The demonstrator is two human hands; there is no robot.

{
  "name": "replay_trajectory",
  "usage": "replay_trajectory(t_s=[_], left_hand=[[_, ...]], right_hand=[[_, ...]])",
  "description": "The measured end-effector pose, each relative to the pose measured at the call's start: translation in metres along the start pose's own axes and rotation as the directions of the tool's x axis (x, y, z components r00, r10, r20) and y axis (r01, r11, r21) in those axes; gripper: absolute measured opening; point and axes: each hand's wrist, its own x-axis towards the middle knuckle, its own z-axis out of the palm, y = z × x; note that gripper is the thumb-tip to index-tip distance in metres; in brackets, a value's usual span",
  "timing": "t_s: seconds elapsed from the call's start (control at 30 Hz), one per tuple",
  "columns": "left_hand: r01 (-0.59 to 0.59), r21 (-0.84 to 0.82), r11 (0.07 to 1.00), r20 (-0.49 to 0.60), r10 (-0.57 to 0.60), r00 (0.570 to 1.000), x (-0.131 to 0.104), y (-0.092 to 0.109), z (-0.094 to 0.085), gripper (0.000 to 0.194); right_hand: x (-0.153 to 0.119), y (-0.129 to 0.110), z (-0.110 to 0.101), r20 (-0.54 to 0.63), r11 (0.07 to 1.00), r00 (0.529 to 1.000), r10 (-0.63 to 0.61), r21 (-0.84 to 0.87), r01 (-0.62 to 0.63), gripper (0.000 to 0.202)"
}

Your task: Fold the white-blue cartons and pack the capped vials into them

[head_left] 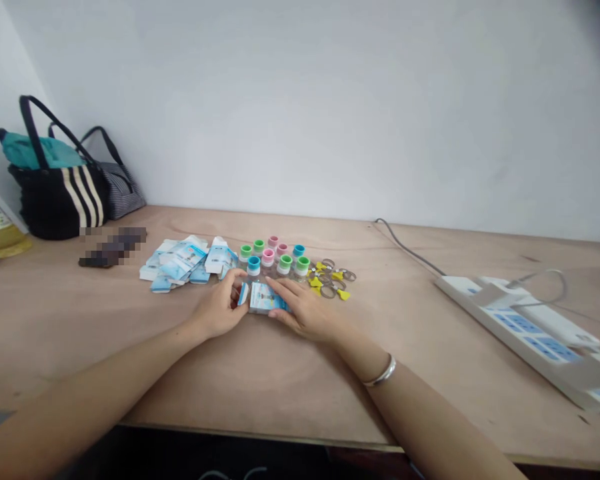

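A small blue-and-white cardboard box lies flat on the table between my two hands. My right hand is closed over its right end, thumb along the near side and fingers along the far side. At the box's left end a flap stands out, and the curled fingers of my left hand hold it. What is inside the box is hidden. Just beyond it stand several small clear bottles with coloured tops, among them a blue one, a pink one and a green one.
A heap of flattened or loose boxes lies left of the bottles. Hose clamps with yellow thumb keys lie to their right. A power strip with cables sits at right. Bags and a pixelated dark object are at left.
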Motion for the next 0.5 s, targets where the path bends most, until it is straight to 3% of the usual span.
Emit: replay_trajectory(t_s=[0.07, 0.23, 0.5], left_hand=[[0.038, -0.099, 0.994, 0.037, -0.034, 0.999, -0.001, 0.004, -0.002, 0.054], [0.174, -0.336, 0.926, 0.158, -0.127, 0.979, -0.003, 0.017, -0.011, 0.035], [0.200, -0.365, 0.909, 0.123, -0.165, 0.979, -0.001, 0.017, -0.004, 0.026]], right_hand=[[0.000, 0.000, -0.001, 0.010, 1.000, 1.000, -0.004, 0.020, 0.004, 0.062], [0.000, -0.002, -0.005, 0.033, 0.998, 0.999, 0.022, 0.059, -0.024, 0.063], [-0.001, -0.007, -0.006, 0.011, 0.997, 1.000, 0.025, 0.071, -0.026, 0.060]])
